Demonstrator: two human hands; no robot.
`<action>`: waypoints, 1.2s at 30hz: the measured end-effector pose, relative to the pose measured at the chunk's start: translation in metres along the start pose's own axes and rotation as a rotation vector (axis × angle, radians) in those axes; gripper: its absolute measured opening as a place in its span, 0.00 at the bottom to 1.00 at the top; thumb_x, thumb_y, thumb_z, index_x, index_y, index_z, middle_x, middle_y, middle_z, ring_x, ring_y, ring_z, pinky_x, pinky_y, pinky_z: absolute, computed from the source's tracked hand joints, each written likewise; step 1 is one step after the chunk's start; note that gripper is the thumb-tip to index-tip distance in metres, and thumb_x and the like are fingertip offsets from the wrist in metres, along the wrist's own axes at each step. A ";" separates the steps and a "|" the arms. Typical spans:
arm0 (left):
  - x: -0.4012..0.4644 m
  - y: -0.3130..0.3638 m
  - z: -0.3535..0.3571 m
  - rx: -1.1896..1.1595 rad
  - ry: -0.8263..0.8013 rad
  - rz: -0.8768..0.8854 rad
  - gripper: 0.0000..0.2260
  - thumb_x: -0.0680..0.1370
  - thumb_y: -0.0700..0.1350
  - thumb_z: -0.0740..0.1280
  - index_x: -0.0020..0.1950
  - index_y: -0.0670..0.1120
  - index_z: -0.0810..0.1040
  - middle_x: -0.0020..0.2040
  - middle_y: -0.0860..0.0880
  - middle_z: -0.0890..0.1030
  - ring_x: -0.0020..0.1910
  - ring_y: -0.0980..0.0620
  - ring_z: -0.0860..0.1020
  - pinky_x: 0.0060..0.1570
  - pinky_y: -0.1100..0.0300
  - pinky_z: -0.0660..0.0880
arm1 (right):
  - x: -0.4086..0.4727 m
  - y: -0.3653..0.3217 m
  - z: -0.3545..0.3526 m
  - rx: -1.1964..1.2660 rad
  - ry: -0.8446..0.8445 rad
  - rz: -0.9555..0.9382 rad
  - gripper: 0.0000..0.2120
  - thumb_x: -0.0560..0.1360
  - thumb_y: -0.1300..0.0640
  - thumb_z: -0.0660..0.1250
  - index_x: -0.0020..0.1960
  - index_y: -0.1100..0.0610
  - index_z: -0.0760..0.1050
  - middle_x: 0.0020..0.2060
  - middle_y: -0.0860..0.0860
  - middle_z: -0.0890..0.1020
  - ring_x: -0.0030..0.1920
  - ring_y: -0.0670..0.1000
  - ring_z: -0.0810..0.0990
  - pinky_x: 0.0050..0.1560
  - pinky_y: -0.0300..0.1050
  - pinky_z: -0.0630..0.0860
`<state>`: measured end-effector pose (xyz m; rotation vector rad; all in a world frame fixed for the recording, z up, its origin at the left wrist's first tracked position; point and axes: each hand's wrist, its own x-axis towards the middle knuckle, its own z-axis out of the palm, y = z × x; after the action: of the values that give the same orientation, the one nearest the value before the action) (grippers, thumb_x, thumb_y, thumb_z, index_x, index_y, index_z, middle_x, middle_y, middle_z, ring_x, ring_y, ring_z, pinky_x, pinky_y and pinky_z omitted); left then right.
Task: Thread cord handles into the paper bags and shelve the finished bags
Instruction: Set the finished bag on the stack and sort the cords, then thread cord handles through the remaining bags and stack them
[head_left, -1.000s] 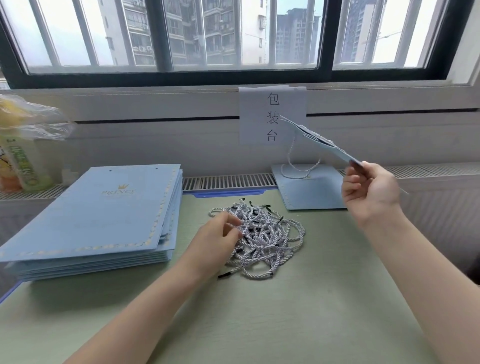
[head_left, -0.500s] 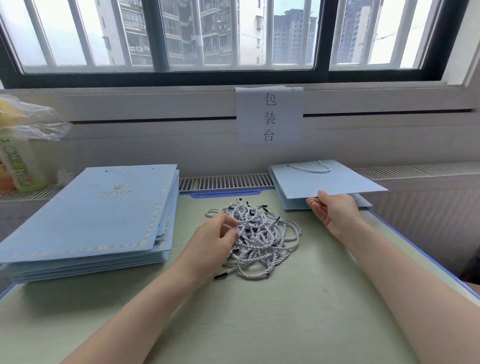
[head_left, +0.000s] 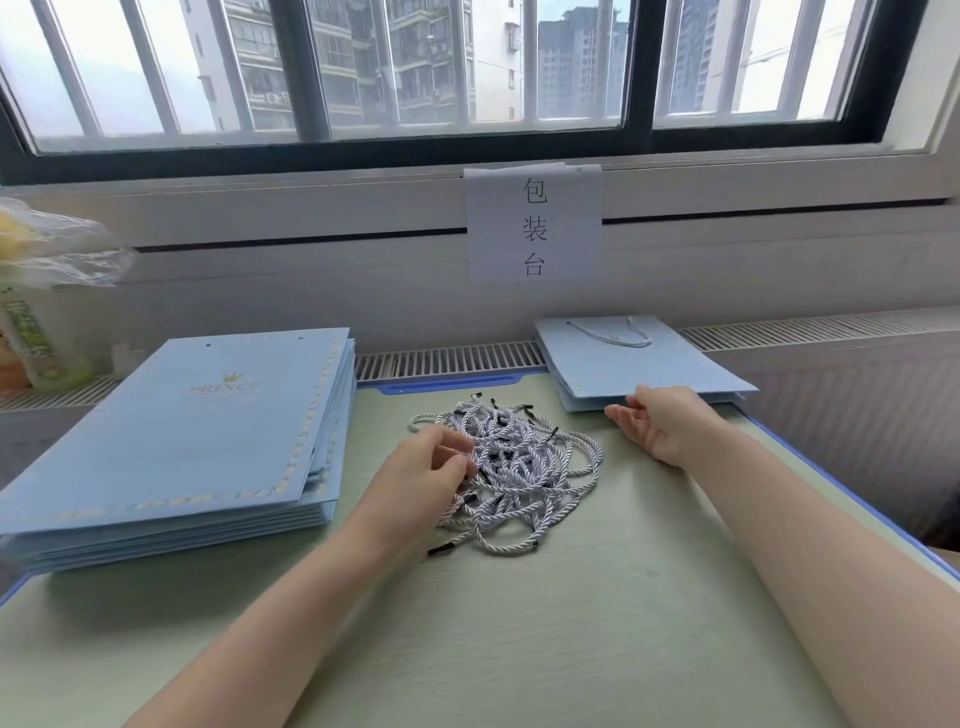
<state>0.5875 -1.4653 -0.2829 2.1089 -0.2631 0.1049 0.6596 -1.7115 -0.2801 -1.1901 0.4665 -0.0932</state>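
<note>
**Q:** Cords first: where are they, and which way do they run?

**A:** Cords (head_left: 519, 478) lie in a tangled grey-white heap with black tips at the middle of the pale green table (head_left: 519, 649). The loops cross every way, so the heap has no single direction.

**Q:** And the hands?

**A:** The left hand (head_left: 423, 480) rests on the heap's left edge, fingers curled into the strands; whether it pinches one cord I cannot tell. The right hand (head_left: 657, 423) is relaxed, fingers loosely apart, palm turned left, touching or just short of the near edge of the finished bags (head_left: 639, 369).

**Q:** How do those bags lie?

**A:** Flat, in a small stack at the table's far right. The top bag's corded mouth points away toward the window wall, with its handle loop (head_left: 613, 335) lying on the paper.

**Q:** Any unthreaded bags?

**A:** A thicker stack of blue bags (head_left: 192, 431) lies flat on the left, long axis running away from the person, punched holes at the far end.

**Q:** Anything else?

**A:** A paper sign (head_left: 534, 226) hangs under the window.
</note>
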 end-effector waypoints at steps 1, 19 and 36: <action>0.000 0.000 -0.001 -0.014 0.000 -0.007 0.07 0.81 0.37 0.60 0.54 0.46 0.75 0.47 0.49 0.82 0.41 0.58 0.77 0.34 0.76 0.69 | -0.001 -0.001 -0.002 0.043 -0.044 0.048 0.13 0.83 0.63 0.51 0.42 0.65 0.66 0.37 0.61 0.74 0.23 0.50 0.78 0.19 0.34 0.72; -0.006 0.025 -0.050 0.686 0.572 0.245 0.12 0.78 0.39 0.60 0.60 0.49 0.75 0.54 0.50 0.79 0.56 0.46 0.75 0.48 0.53 0.70 | -0.078 0.042 0.053 -1.123 -0.395 -0.805 0.07 0.79 0.55 0.62 0.52 0.55 0.77 0.44 0.46 0.78 0.43 0.45 0.74 0.43 0.36 0.69; 0.000 0.009 -0.085 1.169 0.277 -0.299 0.15 0.79 0.45 0.61 0.35 0.44 0.62 0.33 0.48 0.63 0.34 0.49 0.66 0.28 0.61 0.57 | -0.081 0.053 0.059 -1.524 -0.277 -0.966 0.03 0.78 0.61 0.58 0.49 0.56 0.71 0.45 0.51 0.78 0.47 0.53 0.74 0.48 0.49 0.71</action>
<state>0.5880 -1.3974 -0.2303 3.2045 0.3915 0.4529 0.6010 -1.6151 -0.2868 -2.8027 -0.4847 -0.4403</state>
